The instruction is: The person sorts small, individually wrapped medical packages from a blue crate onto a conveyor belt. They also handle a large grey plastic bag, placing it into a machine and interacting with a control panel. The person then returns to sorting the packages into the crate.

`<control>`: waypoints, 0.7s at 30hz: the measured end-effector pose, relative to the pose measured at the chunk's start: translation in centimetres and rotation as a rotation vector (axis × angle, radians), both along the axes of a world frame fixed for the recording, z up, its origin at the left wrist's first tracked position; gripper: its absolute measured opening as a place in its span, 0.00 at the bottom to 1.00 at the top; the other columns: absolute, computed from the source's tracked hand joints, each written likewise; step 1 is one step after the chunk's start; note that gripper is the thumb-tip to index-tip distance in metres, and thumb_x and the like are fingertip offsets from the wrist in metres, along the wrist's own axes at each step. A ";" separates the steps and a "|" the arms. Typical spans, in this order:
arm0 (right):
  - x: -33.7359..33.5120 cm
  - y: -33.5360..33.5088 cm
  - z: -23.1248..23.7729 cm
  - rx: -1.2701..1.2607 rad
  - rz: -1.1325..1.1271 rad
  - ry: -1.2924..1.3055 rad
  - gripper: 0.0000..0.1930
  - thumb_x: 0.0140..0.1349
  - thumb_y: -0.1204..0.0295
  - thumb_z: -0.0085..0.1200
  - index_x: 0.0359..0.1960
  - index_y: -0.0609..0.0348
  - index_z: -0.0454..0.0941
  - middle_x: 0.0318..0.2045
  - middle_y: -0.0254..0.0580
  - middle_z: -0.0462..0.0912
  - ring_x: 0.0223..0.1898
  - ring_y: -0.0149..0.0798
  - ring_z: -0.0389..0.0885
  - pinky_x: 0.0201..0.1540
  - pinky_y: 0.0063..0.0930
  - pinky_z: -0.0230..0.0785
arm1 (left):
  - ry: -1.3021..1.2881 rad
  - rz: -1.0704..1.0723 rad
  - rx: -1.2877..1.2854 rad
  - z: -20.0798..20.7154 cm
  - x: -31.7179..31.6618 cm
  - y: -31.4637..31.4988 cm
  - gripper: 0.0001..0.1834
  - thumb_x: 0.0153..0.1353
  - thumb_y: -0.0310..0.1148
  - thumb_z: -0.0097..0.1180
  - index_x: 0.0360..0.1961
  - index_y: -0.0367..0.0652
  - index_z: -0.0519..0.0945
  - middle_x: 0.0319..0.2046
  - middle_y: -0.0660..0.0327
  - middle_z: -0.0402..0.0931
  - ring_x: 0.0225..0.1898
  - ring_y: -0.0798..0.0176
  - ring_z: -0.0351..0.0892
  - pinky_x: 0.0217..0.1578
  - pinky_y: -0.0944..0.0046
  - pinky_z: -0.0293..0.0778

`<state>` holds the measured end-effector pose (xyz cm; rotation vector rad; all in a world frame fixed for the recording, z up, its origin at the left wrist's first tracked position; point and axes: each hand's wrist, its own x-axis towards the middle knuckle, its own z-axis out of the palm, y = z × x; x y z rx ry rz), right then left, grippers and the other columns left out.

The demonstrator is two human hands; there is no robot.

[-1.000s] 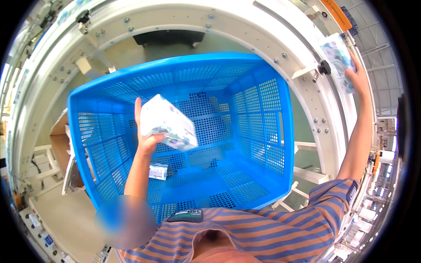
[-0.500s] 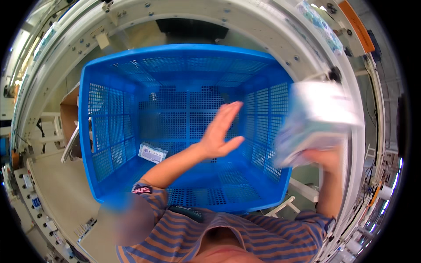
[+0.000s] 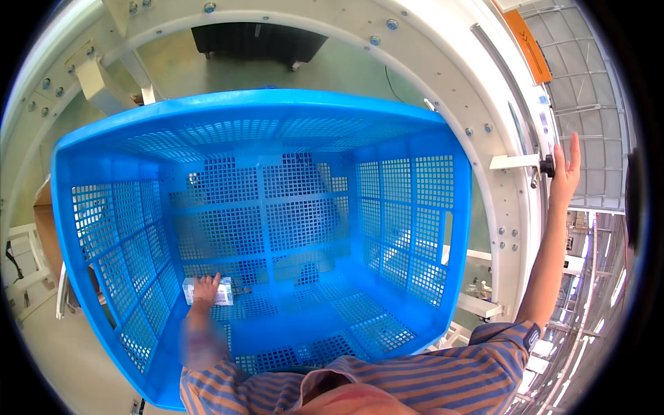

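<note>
In the near left corner of a large blue plastic basket (image 3: 277, 104), my left hand (image 3: 206, 286) reaches down onto a small white and pale-blue pack (image 3: 223, 296). Its fingers curl over the top of the pack, covering the middle; both ends show on either side. My right arm is stretched far out to the right, beyond the basket. There my right hand (image 3: 567, 173) is open, its fingers apart and nothing in them, close to a black knob (image 3: 547, 165) on the white frame.
A curved white frame (image 3: 443, 76) with bolts runs around the far and right sides of the basket. An orange sign (image 3: 527, 47) is at the upper right. Beyond the frame, a dark wheeled object (image 3: 259, 43) stands on the floor. A brown carton (image 3: 48, 228) is partly visible at left.
My right hand no longer holds the blurred white and blue-green pack and has stretched outward. My left hand went from mid-basket down to the left corner. The view has shifted too.
</note>
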<state>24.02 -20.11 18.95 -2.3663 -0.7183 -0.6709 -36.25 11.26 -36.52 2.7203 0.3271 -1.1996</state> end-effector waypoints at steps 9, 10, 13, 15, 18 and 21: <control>-21.6 4.9 -5.8 -0.405 0.788 0.188 0.30 0.39 0.69 0.63 0.47 0.65 0.69 0.43 0.52 0.74 0.44 0.51 0.73 0.48 0.41 0.64 | 0.083 0.227 -0.233 5.9 4.3 -0.9 0.40 0.30 0.51 0.66 0.48 0.45 0.70 0.48 0.54 0.69 0.50 0.52 0.69 0.50 0.52 0.66; -22.6 3.7 -7.1 -0.433 0.790 0.290 0.32 0.39 0.66 0.64 0.49 0.66 0.68 0.44 0.54 0.73 0.46 0.52 0.72 0.49 0.41 0.64 | -0.054 0.329 -0.318 8.1 5.3 -1.7 0.40 0.30 0.52 0.66 0.46 0.44 0.70 0.45 0.52 0.71 0.47 0.51 0.71 0.46 0.56 0.69; -24.7 -1.2 -11.1 -0.451 0.648 0.618 0.49 0.41 0.54 0.64 0.60 0.67 0.50 0.54 0.61 0.62 0.55 0.58 0.62 0.56 0.43 0.57 | -0.441 0.699 -0.707 17.0 11.4 -4.5 0.38 0.36 0.50 0.66 0.47 0.41 0.69 0.45 0.52 0.72 0.46 0.54 0.73 0.47 0.60 0.67; -25.5 -2.3 -11.6 -0.344 0.647 0.617 0.55 0.38 0.51 0.66 0.61 0.67 0.43 0.56 0.63 0.57 0.57 0.57 0.60 0.58 0.43 0.53 | -0.744 0.906 -1.166 26.0 16.6 -8.0 0.36 0.40 0.36 0.67 0.51 0.36 0.66 0.45 0.56 0.72 0.48 0.63 0.70 0.49 0.62 0.66; -26.2 -3.3 -11.2 -0.026 0.728 0.797 0.63 0.32 0.52 0.70 0.62 0.67 0.36 0.58 0.61 0.55 0.59 0.53 0.58 0.60 0.41 0.51 | -0.916 0.631 -1.368 38.4 22.0 -14.3 0.39 0.41 0.37 0.66 0.54 0.35 0.61 0.47 0.54 0.70 0.49 0.61 0.69 0.49 0.61 0.65; -24.4 -5.7 -7.3 0.225 0.754 0.968 0.50 0.34 0.66 0.71 0.59 0.64 0.51 0.50 0.48 0.67 0.51 0.39 0.68 0.52 0.33 0.62 | -1.203 0.188 -1.084 44.8 24.9 -19.0 0.40 0.45 0.42 0.62 0.56 0.34 0.59 0.51 0.46 0.63 0.52 0.48 0.64 0.51 0.56 0.62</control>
